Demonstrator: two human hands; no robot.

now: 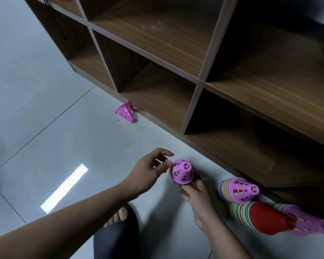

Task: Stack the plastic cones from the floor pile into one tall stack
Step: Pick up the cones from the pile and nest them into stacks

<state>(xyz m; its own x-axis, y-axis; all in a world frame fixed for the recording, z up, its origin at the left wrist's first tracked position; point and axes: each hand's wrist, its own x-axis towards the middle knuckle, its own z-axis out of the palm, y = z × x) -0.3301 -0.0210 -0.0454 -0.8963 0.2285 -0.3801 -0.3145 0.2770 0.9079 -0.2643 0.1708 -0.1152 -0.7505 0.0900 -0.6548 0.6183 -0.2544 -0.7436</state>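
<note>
A pink perforated cone tops a stack seen from above; my right hand grips that stack from below. My left hand hovers just left of the cone, fingers apart, fingertips touching its rim. A second stack of striped cones capped in pink stands to the right by the shelf. A third stack with a red cone and a fourth with a pink cap lie at the lower right. One loose pink cone lies on its side on the floor against the shelf base.
A wooden cubby shelf runs diagonally across the right and top. Grey tiled floor spreads to the left, with a bright light reflection. My foot in a dark slipper is below my hands.
</note>
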